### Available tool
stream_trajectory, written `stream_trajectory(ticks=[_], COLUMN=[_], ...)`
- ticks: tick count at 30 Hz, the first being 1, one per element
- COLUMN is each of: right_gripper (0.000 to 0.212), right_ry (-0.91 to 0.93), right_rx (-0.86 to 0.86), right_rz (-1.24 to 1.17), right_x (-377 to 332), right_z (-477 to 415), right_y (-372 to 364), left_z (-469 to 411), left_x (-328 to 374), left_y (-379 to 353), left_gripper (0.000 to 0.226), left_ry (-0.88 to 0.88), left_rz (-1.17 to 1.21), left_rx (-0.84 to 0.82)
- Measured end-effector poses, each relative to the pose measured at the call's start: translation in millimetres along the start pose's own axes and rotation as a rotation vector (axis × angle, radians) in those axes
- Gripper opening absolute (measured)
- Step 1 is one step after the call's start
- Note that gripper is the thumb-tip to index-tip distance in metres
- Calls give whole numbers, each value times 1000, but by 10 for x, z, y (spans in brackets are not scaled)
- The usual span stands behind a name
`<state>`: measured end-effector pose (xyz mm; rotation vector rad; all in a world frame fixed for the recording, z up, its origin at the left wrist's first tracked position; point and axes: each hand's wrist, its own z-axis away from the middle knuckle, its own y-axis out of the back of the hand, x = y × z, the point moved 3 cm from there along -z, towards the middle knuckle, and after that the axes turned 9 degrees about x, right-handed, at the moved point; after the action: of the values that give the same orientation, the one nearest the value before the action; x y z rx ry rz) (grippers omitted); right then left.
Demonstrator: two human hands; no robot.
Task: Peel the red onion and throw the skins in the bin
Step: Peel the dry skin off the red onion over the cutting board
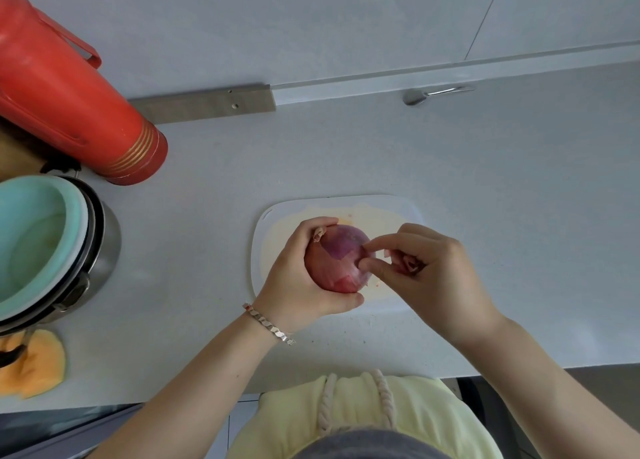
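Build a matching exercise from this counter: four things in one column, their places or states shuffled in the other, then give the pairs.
1 onion
2 skin
3 flask
4 spoon

a lies at the back, on the right
b gripped by the left hand
c far left, red
d pinched by the right hand

Pairs: 1-b, 2-d, 3-c, 4-a

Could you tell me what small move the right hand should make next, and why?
Probably pull the pinched skin away from the onion. The left hand grips the onion over the cutting board, a purple patch is already bare, and the right hand pinches the skin's edge.
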<state>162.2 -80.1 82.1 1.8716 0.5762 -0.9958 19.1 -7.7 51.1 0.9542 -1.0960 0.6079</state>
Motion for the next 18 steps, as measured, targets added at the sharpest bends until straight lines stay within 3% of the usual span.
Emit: stream_trajectory(ticks=[11,15,18], right_gripper=[10,20,14], right_ry=[-68,-24,-10], right_rx=[2,61,57], right_rz=[-55,-38,-49], right_x=[13,-8,-8], right_z=[36,6,-1], right_y=[-24,2,7], left_z=[6,1,-15], left_x=[12,57,62], left_y=[14,28,36], left_gripper=[79,79,79], left_ry=[-33,-58,-83], left_rz=[-74,-83,-96], left_rx=[31,47,49])
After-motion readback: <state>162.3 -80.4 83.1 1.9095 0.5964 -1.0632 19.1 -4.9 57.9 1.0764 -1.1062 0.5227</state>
